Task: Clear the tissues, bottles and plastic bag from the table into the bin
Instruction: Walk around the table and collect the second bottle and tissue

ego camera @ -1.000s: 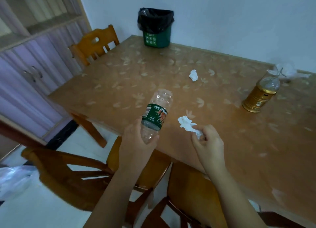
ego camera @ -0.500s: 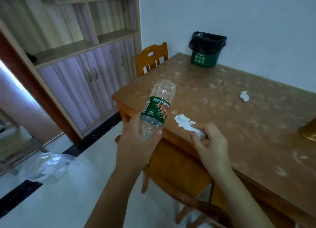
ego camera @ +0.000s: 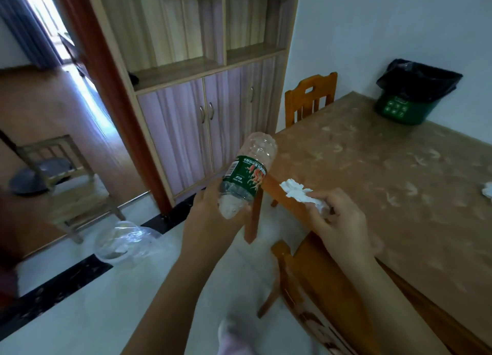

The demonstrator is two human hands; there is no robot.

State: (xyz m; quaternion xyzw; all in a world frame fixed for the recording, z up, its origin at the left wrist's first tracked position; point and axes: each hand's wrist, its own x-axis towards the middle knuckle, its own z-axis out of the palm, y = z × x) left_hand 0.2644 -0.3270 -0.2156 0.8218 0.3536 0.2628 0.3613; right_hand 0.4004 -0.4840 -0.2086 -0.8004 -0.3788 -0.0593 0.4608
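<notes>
Head view: left hand (ego camera: pixel 213 216) is wrapped around the neck end of a clear bottle (ego camera: pixel 246 175), fingers clamped on it, so the bottle tilts up and to the right with its base highest and its green label facing the camera. It is held in the air just off the table's near left corner. Right hand (ego camera: pixel 343 221) has its fingers pinched together on a white tissue (ego camera: pixel 299 193), whose loose end sticks out to the left toward the bottle; the two do not touch. The hand hovers over the table (ego camera: pixel 399 184) edge.

A second tissue (ego camera: pixel 488 192) lies crumpled on the table at the right border of the picture, only partly in view. The bin (ego camera: pixel 404 109), green with a black liner, stands on the far corner of the table against the wall, well apart from both hands. A plastic bag (ego camera: pixel 127 244), clear and rumpled, lies on the floor to the left, near a dark floor strip. One chair (ego camera: pixel 308 99) stands at the table's far left end; another (ego camera: pixel 314 282) is tucked under the near edge below the right arm.
</notes>
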